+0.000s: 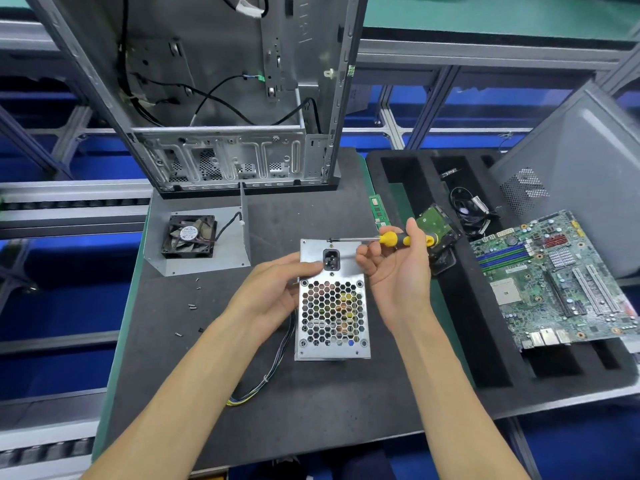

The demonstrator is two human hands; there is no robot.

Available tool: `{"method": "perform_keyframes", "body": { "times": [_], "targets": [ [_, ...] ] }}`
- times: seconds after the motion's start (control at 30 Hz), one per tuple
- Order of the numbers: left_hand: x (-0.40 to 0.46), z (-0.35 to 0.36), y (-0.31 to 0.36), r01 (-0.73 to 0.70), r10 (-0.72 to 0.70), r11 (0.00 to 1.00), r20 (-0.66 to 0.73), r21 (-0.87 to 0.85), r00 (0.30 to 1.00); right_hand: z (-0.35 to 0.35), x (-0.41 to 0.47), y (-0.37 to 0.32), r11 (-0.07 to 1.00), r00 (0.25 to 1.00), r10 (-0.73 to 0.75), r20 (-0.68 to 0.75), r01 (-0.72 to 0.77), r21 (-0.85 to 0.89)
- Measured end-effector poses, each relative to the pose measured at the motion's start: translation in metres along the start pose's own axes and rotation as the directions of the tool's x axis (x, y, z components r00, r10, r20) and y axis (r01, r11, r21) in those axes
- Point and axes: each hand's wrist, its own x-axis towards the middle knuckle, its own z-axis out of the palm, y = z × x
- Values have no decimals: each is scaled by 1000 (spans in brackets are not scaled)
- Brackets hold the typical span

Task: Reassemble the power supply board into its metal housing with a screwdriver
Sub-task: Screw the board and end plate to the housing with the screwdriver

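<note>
Housing (332, 303) stands on the mat (311, 393), centre of view, directly between the two hands. Honeycomb grille face and black power socket (330, 259) face the camera; board parts show dimly through the grille, so the board appears to be inside. Long axis of the visible face runs away from the person, socket end farthest. Wire bundle (273, 368) exits the lower left side and trails toward the near edge.

Left hand (277, 292) grips the housing's left edge, fingers curled round it, fingertips reaching the face beside the socket. Judged: a steadying hold.

Right hand (398, 268) holds the screwdriver (381, 239) by its yellow-and-black handle, thumb on top, fingers wrapped beneath. Shaft lies horizontal, pointing left, crosswise to the housing's long axis. Tip sits at the far top edge of the housing, just above the socket; whether it is seated in a screw cannot be told.

Key relation: the work point is the far edge, beyond both hands; right hand nearer to it, approaching from the right.

Loose screws (194, 306) lie on the mat left of the left hand, well apart from the housing. Judged: fastening under way, more screws likely to go in

Fan (188, 235), case (225, 98), motherboard (561, 275) are also nearby
</note>
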Motion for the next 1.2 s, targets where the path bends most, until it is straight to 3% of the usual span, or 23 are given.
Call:
{"method": "perform_keyframes", "body": {
  "times": [0.1,0.27,0.5,0.67,0.9,1.07,1.2],
  "targets": [
    [0,0,0,8,-8,999,14,-32,1000,-1,-1,0,1000,1000,5,-8,-5,10],
    [-1,-6,1,104,-79,981,152,-162,985,-1,0,1,1000,1000,5,-19,-5,27],
    [0,-5,4,130,-101,961,125,-246,987,-2,1,1,1000,1000,8,-2,-8,23],
    [3,-2,9,182,-173,969,70,-168,983,-2,1,1,1000,1000,5,11,-5,19],
    [4,-2,8,148,-137,982,94,-120,986,-1,1,-1,999,999,-25,37,26,-41],
    [3,-4,5,129,-117,984,101,-123,988,9,-1,-21,931,972,-220,86,235,-280],
    [4,-5,4,103,-92,990,109,-100,990,21,-9,-38,697,866,-405,293,500,-514]
  ]
}}
